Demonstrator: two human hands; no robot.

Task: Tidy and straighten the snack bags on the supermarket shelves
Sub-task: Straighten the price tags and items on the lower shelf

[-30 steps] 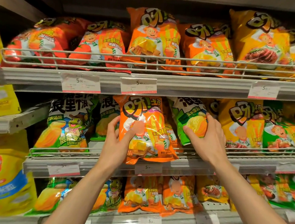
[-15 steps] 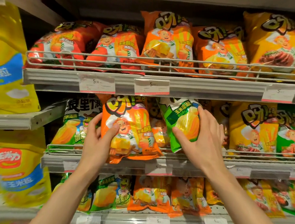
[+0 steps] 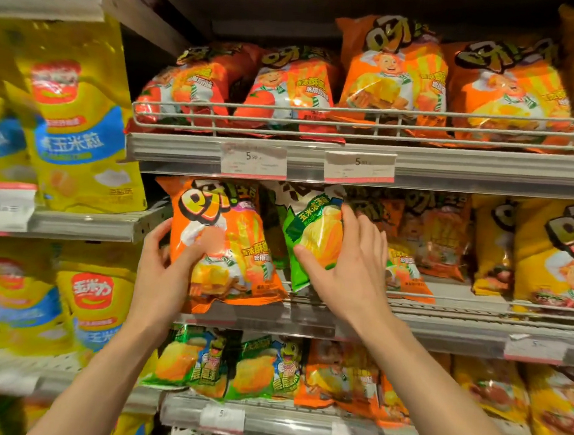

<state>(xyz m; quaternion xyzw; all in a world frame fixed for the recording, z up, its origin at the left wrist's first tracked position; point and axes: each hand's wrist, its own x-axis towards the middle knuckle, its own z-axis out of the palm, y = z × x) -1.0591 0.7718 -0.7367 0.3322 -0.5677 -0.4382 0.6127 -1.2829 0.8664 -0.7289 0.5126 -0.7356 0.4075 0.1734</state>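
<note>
My left hand (image 3: 162, 272) grips an orange snack bag (image 3: 239, 234) by its lower left edge, thumb across the front; the bag hangs tilted in front of the middle shelf (image 3: 442, 324). My right hand (image 3: 350, 267) holds a green snack bag (image 3: 315, 233) just right of the orange one, fingers over its right side and thumb under its front. The green bag leans left, its bottom at the wire rail. More orange bags (image 3: 431, 239) stand behind my right hand on the same shelf.
The top shelf (image 3: 454, 168) carries red and orange bags behind a wire rail, with price tags (image 3: 253, 159) below. Yellow bags (image 3: 560, 259) stand at the middle shelf's right. Green and orange bags fill the lower shelf (image 3: 263, 418). Yellow corn-snack bags (image 3: 80, 125) fill the left unit.
The view has swung left, so shelves and bags sit further right in frame. Both hands keep their bags; the orange bag has shifted left and the green bag has tipped leftwards beside it.
</note>
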